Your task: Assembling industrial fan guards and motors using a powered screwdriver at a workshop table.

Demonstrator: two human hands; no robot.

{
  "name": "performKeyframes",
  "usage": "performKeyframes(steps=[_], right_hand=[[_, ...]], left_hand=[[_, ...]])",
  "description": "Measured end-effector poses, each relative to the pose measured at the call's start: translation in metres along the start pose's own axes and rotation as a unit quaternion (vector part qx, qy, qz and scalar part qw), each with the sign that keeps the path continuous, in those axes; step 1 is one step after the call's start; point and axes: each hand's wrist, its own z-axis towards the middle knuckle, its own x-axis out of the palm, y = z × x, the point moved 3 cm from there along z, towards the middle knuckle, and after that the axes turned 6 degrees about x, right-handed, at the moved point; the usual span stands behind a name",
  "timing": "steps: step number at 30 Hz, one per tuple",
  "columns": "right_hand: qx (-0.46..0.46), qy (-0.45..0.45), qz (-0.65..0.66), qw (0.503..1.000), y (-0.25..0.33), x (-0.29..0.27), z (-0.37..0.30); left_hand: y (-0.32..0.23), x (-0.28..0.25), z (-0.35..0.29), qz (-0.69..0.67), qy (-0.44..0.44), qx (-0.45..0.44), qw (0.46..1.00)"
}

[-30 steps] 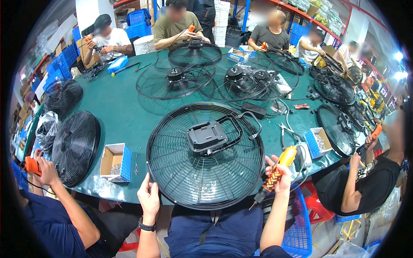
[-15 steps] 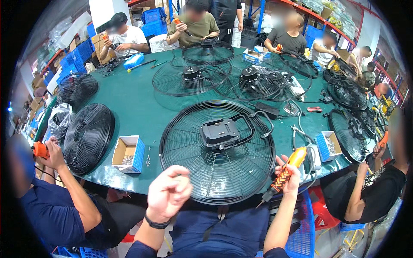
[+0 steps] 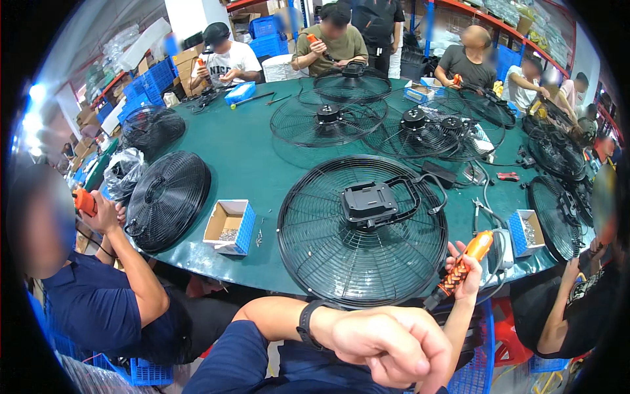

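In front of me on the green table lies a round black wire fan guard [image 3: 328,259]. A black box-shaped housing [image 3: 369,203] with a bracket handle and a short cable sits on top of it. At the guard's right front edge, my right hand [image 3: 470,284] is wrapped round an orange-and-black electric screwdriver [image 3: 484,243], its bit end pointing down and toward me. My left hand [image 3: 384,338], wearing a dark wristband, is across my body near the screwdriver's bit end. Its fingers are curled together, and what they may hold is hidden.
An open blue-and-white box of screws [image 3: 251,226] stands left of the guard, with loose screws [image 3: 259,238] beside it. Another screw box [image 3: 514,240] and pliers [image 3: 481,209] are right. More fan guards [image 3: 172,197] lie around the table. Co-workers sit on both sides and opposite.
My left hand has swung right and closer to me, from the guard's front edge to near the screwdriver's bit end. My right hand keeps the screwdriver. The whole view has shifted left.
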Motion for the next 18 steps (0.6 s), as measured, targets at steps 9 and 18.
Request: performKeyframes(steps=[9, 18], right_hand=[[-0.009, 0.003, -0.016, 1.000, 0.002, -0.001, 0.003], [0.002, 0.019, 0.000, 1.000, -0.002, -0.004, 0.005]], left_hand=[[-0.003, 0.015, 0.008, 0.074, -0.022, -0.054, 0.996], [-0.005, 0.022, 0.015, 0.147, -0.017, -0.102, 0.984]])
